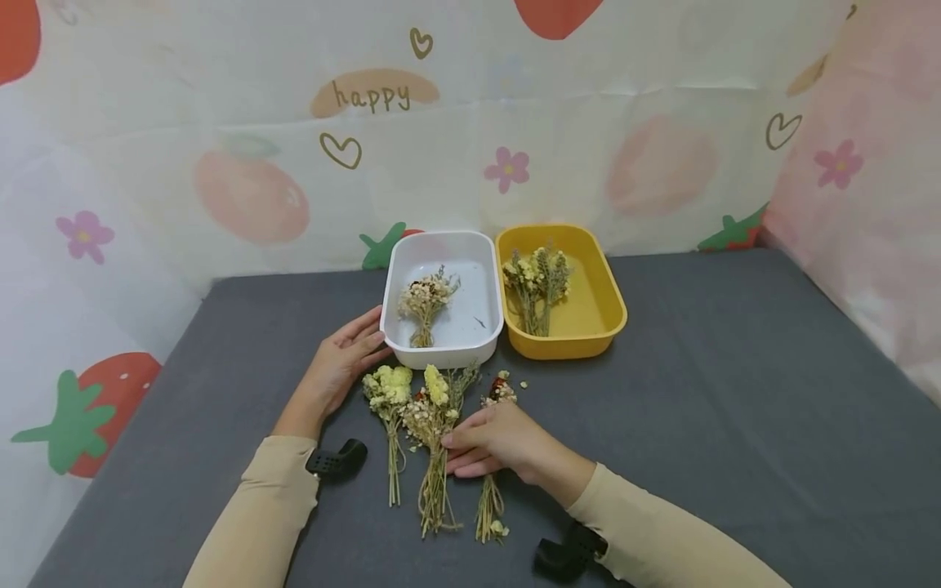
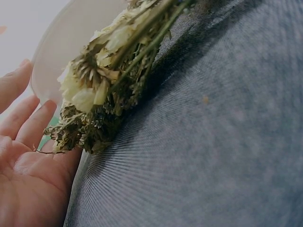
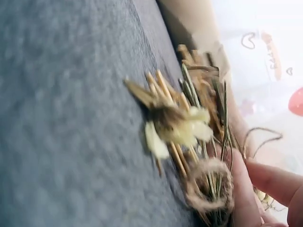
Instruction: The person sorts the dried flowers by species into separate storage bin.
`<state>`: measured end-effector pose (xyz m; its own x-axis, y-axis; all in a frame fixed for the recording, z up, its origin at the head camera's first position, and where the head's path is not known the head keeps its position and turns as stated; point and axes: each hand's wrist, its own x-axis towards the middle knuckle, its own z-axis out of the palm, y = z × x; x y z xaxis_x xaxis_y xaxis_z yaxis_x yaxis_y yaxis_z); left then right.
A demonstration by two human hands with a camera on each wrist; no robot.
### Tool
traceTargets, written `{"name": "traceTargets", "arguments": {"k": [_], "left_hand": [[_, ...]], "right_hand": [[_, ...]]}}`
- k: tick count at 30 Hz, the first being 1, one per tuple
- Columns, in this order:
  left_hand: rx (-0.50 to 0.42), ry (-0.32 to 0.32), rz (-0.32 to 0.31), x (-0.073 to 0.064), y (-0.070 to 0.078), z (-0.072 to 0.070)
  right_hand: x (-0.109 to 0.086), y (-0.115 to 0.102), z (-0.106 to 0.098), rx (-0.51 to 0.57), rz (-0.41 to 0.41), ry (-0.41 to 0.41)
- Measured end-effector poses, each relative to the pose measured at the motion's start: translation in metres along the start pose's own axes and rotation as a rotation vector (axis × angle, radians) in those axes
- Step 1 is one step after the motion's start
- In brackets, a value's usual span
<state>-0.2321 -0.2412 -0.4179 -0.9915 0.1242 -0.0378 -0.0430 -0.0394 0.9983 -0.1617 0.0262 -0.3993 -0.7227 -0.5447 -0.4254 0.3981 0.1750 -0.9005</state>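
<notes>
My left hand [image 1: 340,363] has its extended fingers against the left side of the white tray [image 1: 441,358]; its palm and fingers also show in the left wrist view. A dried flower bunch [image 1: 388,388] with pale yellow heads lies beside it. My right hand [image 1: 507,441] pinches the stems of the middle dried flower bunch [image 1: 435,408], which mixes yellow, cream and green sprigs. Below that hand, the stems of a third dried flower bunch [image 1: 488,510] show, partly hidden; twine [image 3: 208,184] circles stems in the right wrist view.
Inside the white tray lies a cream dried bunch [image 1: 426,302]. Against its right side stands a yellow tray [image 1: 562,349] holding yellow-green dried bunches [image 1: 540,286]. Loose petals [image 1: 498,529] lie on the grey cloth [image 1: 720,408]. A printed curtain [image 1: 470,147] hangs behind.
</notes>
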Motion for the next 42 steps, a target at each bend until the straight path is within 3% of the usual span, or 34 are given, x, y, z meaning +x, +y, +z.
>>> {"name": "traceTargets", "arguments": {"k": [9,20,25,34,42], "left_hand": [[-0.008,-0.001,0.010,0.001,0.000,0.000],[0.007,-0.010,0.019,0.001,0.000,0.001],[0.010,0.003,0.002,0.000,0.001,0.001],[-0.001,0.007,-0.001,0.000,0.000,-0.002],[-0.013,0.008,0.003,0.000,-0.002,0.000]], "right_hand": [[-0.006,-0.005,-0.005,-0.025,-0.011,-0.023],[-0.014,-0.019,-0.013,-0.028,-0.120,0.048],[-0.017,-0.024,-0.018,0.005,-0.162,0.047],[-0.020,-0.030,-0.025,-0.041,-0.202,0.064],[-0.023,-0.037,-0.044,-0.048,-0.247,0.133]]}}
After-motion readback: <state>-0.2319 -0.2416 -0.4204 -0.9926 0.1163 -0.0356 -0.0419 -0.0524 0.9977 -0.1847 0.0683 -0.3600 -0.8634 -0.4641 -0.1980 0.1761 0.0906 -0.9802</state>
